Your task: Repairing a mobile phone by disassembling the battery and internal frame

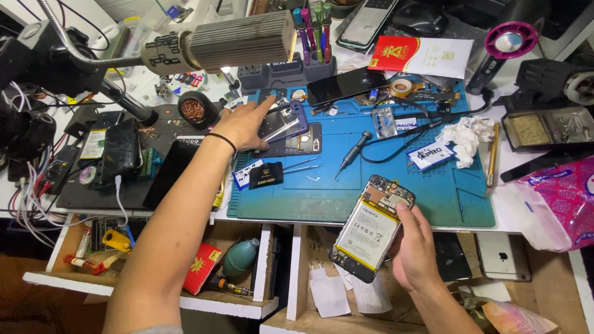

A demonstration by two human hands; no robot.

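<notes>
Your right hand (413,247) held an opened phone (371,227) whose battery looked like smooth, matt white foil edged in yellow. Your left hand (246,125) rested on glossy phone frames (288,127), far left on the matt blue rubbery mat (408,185). Right lay crumpled white tissue (467,136); the near drawers (266,266) were bare wood.

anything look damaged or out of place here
The phone in the right hand has its back off, battery and board bare. A crumpled tissue lies on the blue mat.
</notes>
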